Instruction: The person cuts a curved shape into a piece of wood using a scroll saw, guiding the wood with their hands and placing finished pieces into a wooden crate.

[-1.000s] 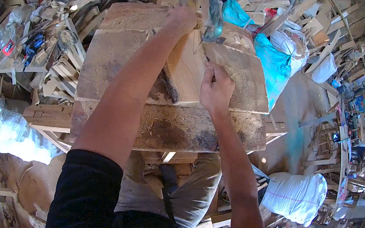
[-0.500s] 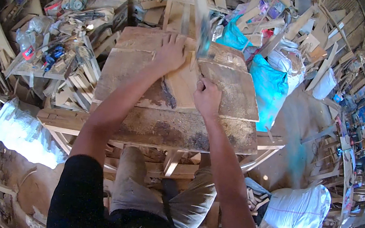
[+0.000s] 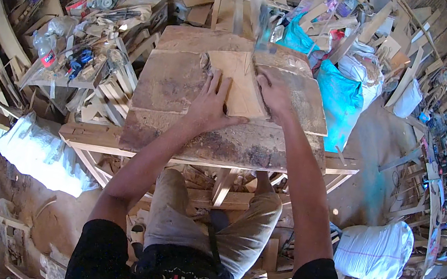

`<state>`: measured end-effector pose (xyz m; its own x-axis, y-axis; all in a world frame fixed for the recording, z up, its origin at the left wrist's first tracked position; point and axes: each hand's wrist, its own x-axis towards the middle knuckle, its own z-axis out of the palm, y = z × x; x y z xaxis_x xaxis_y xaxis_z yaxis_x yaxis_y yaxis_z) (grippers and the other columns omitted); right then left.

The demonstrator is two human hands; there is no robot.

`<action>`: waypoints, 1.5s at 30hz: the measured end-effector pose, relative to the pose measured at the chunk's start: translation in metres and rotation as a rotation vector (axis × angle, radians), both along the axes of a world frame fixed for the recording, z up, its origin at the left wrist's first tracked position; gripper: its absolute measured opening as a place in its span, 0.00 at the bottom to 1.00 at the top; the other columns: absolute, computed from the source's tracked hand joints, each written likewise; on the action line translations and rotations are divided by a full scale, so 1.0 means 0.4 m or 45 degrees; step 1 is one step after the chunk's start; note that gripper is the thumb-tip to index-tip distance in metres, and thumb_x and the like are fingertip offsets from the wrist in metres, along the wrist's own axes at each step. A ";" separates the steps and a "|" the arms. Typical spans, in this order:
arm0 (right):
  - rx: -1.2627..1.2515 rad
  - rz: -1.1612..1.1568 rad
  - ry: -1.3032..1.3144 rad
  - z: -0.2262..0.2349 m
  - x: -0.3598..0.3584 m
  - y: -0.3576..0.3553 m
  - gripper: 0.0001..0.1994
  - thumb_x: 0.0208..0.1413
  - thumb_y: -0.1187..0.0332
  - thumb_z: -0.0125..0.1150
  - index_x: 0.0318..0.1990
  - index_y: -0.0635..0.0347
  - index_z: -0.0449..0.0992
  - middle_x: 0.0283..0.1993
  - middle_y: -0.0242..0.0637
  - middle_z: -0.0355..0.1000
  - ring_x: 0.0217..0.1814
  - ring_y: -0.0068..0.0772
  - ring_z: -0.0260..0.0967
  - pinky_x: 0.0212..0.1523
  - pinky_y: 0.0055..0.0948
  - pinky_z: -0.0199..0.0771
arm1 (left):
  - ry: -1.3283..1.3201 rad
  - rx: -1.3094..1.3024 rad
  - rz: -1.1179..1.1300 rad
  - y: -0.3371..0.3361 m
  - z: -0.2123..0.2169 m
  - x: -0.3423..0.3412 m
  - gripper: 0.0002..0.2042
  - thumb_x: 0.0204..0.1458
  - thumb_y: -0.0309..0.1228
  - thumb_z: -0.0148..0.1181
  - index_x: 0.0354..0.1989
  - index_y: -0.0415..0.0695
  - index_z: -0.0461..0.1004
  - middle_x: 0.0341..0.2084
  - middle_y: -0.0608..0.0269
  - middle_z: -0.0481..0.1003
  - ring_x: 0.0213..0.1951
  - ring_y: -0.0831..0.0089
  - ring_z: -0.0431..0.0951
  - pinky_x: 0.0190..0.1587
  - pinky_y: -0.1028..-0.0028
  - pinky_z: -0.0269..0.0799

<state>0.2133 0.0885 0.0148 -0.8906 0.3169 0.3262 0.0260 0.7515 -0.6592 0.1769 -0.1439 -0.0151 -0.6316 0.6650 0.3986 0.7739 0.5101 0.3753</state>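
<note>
Left hand [image 3: 209,107] flat, fingers spread, pressing on pale flat wooden board [image 3: 238,83]; right hand [image 3: 275,95] just beside it, closed over the board's right edge. Board lying between both hands atop worn brown plank workbench [image 3: 178,132]. Beyond, blurred upright wooden strip [image 3: 256,4]; turquoise plastic sack [image 3: 337,102] at right.

We see bright, warm daylight on the workbench [image 3: 185,87], with soft shadows under it. The white sacks [image 3: 375,251] glare a little. Fisheye bending curves straight edges near the black rim, and a blurred tool [image 3: 263,20] smears at the top.
</note>
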 end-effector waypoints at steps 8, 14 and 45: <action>0.106 0.202 0.260 -0.109 -0.071 0.062 0.19 0.68 0.63 0.55 0.61 0.62 0.77 0.64 0.54 0.74 0.67 0.57 0.69 0.69 0.45 0.67 | 0.012 -0.076 -0.027 0.005 0.016 -0.010 0.64 0.41 0.73 0.67 0.75 0.33 0.49 0.75 0.27 0.44 0.72 0.20 0.49 0.72 0.41 0.57; 0.161 0.161 0.120 -0.106 -0.076 0.060 0.21 0.72 0.60 0.52 0.65 0.61 0.75 0.68 0.52 0.71 0.71 0.51 0.67 0.73 0.39 0.62 | -0.025 -0.225 0.004 0.002 0.040 -0.012 0.65 0.42 0.75 0.64 0.76 0.32 0.49 0.75 0.30 0.45 0.72 0.18 0.48 0.71 0.40 0.58; 0.243 0.128 0.238 -0.103 -0.111 0.073 0.18 0.68 0.63 0.55 0.59 0.64 0.79 0.61 0.54 0.76 0.64 0.59 0.70 0.68 0.46 0.68 | -0.037 -0.343 -0.040 0.017 0.060 -0.071 0.65 0.43 0.78 0.60 0.77 0.36 0.49 0.77 0.35 0.44 0.74 0.21 0.45 0.74 0.40 0.54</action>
